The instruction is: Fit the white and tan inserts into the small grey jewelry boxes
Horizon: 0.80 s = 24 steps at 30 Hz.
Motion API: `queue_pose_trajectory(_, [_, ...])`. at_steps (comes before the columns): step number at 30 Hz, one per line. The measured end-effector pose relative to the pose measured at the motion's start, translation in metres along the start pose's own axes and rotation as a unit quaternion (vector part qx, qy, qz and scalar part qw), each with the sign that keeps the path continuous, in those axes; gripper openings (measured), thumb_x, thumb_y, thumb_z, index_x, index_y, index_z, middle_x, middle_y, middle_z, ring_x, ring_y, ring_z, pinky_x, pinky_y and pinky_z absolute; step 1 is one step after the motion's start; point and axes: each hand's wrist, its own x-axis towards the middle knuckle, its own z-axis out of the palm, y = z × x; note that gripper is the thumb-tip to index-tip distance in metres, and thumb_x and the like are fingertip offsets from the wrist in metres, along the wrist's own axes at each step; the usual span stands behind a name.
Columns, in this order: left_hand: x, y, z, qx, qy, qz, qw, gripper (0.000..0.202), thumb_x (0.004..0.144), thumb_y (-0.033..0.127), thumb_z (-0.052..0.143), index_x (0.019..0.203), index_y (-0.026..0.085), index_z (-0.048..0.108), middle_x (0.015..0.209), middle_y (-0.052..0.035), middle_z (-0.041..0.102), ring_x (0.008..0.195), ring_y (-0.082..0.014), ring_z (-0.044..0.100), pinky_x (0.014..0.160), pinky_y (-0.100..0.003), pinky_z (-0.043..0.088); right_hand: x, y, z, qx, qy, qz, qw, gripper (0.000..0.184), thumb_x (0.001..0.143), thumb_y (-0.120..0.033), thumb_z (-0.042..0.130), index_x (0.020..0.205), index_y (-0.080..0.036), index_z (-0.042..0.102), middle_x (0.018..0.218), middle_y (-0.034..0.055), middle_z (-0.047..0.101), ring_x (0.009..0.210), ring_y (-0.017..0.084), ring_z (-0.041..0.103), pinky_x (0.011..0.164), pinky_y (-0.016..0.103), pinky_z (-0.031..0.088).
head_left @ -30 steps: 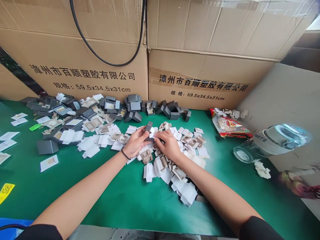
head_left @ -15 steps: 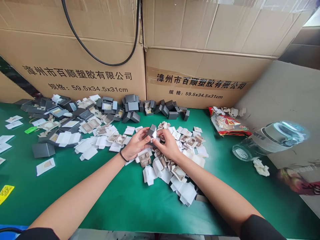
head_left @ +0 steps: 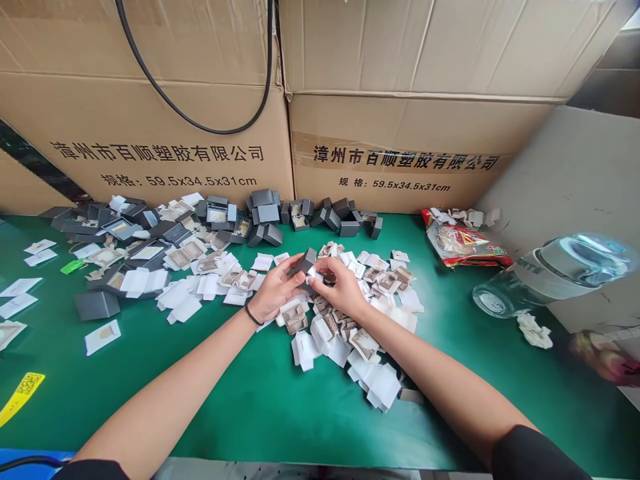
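My left hand [head_left: 278, 288] is closed around a small dark grey box [head_left: 307, 260], held over the pile of paper pieces. My right hand [head_left: 340, 285] meets it from the other side, fingers pinched at the box's opening, where a bit of white shows. Whether that white is a liner or loose paper I cannot tell. Below and around both hands spreads a heap of white cards and folded beige inserts [head_left: 365, 343]. Farther back stands a row of open and closed dark grey boxes [head_left: 265, 207].
Large cardboard cartons [head_left: 175, 133] wall off the back, with a black cable [head_left: 200, 125] hanging before them. At right are a red snack bag [head_left: 465, 243], a clear bottle [head_left: 540, 280] lying tilted and a crumpled tissue [head_left: 534, 331]. A yellow label [head_left: 23, 395] lies at left.
The view has shifted slightly, so the table things sit a little farther right. Both hands keep hold of the small box in nearly the same pose.
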Motion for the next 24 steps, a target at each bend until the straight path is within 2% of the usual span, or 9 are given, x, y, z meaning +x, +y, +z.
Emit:
queue_pose_trajectory(7, [0.0006,-0.0006,-0.0006,0.011,-0.013,-0.006,1.0,0.057,0.075,0.034,0.067,0.127,0.022,0.048,0.131,-0.0107,0.051,0.104,-0.0215,0.059,0.083,-0.033,0.054,0.0015,-0.0034,-0.0023,-0.055,-0.005,-0.027,0.998,0.017,0.076,-0.027,0.058,0.091,-0.022,0.063,0.081,0.0027,0.063,0.078,0.018,0.053,0.073,0.032,0.045])
queue_pose_trajectory(17, [-0.0006,0.0005,0.0021,0.015,0.004,-0.006,1.0,0.061,0.072,0.034,0.069,0.128,0.02,0.049,0.128,-0.0128,0.053,0.106,-0.0249,0.057,0.082,-0.035,0.053,0.0019,0.001,-0.0018,-0.034,-0.028,-0.029,0.999,0.016,0.075,-0.03,0.059,0.088,-0.022,0.063,0.077,0.0016,0.062,0.074,0.017,0.052,0.068,0.03,0.045])
queue_pose_trajectory(24, [-0.0006,0.0004,0.0029,0.019,0.021,-0.006,1.0,0.06,0.072,0.033,0.07,0.127,0.021,0.049,0.132,-0.0115,0.05,0.108,-0.025,0.056,0.083,-0.035,0.053,0.002,-0.0003,-0.0011,-0.046,-0.019,-0.023,0.999,0.015,0.076,-0.027,0.058,0.088,-0.022,0.065,0.088,0.0044,0.061,0.085,0.019,0.054,0.077,0.033,0.046])
